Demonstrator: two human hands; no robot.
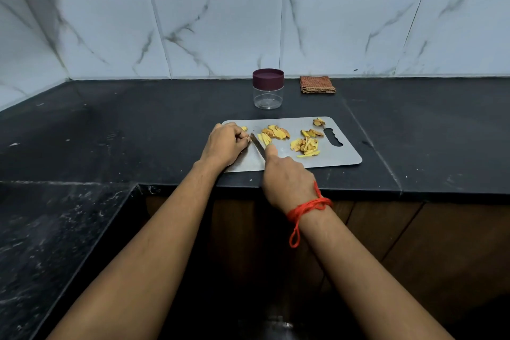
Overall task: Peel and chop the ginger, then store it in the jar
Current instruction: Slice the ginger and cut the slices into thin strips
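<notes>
A steel cutting board (336,157) lies on the black counter. My right hand (285,179) grips a knife (258,146), forefinger along the blade, tip pointing up-left. My left hand (225,144) is curled at the board's left end, pinning a small ginger piece (244,129) next to the blade. Yellow ginger strips (264,138) lie just right of the blade, slices (278,132) behind them, and a pile of chopped strips (305,145) sits further right. Peel scraps (318,121) rest near the board's handle hole. The clear jar (268,91), with its maroon lid on, stands behind the board.
A folded orange checked cloth (317,84) lies by the tiled wall, right of the jar. The counter's front edge (358,189) runs just below the board, and a lower dark slab (55,229) extends at the left.
</notes>
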